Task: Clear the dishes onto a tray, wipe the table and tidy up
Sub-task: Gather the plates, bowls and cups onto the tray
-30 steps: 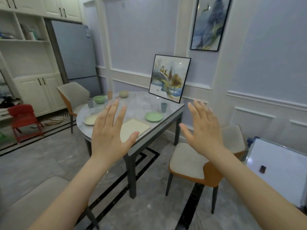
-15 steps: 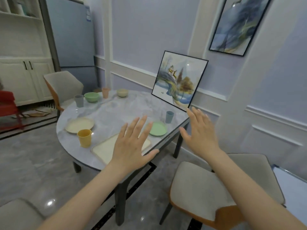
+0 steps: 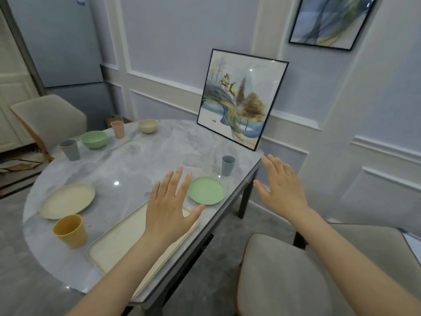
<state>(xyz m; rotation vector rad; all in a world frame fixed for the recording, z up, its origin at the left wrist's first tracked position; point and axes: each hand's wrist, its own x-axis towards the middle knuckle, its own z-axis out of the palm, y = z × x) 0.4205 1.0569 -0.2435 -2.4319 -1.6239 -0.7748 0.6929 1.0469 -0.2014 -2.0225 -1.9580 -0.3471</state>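
Note:
A cream tray [image 3: 118, 247] lies at the near edge of the marble table [image 3: 145, 156]. My left hand [image 3: 170, 208] hovers over the tray's far end with fingers spread, holding nothing. My right hand [image 3: 281, 185] is raised past the table's right edge, fingers straight and empty. A green plate [image 3: 206, 190] lies between the hands, a blue-grey cup [image 3: 227, 165] behind it. On the left are a cream plate [image 3: 67, 200] and a yellow cup [image 3: 69, 231]. Further back stand a grey cup [image 3: 70, 149], green bowl [image 3: 93, 139], pink cup [image 3: 118, 129] and cream bowl [image 3: 148, 125].
A framed picture [image 3: 239, 99] leans against the wall at the table's back right corner. One padded chair [image 3: 296, 274] stands to the right of the table, another chair [image 3: 47, 119] at the far left. A fridge [image 3: 57, 42] stands behind.
The view has closed in on the table. Both hands stay spread and empty; the left one is now over the tray's far end, the right one beside the table's right edge.

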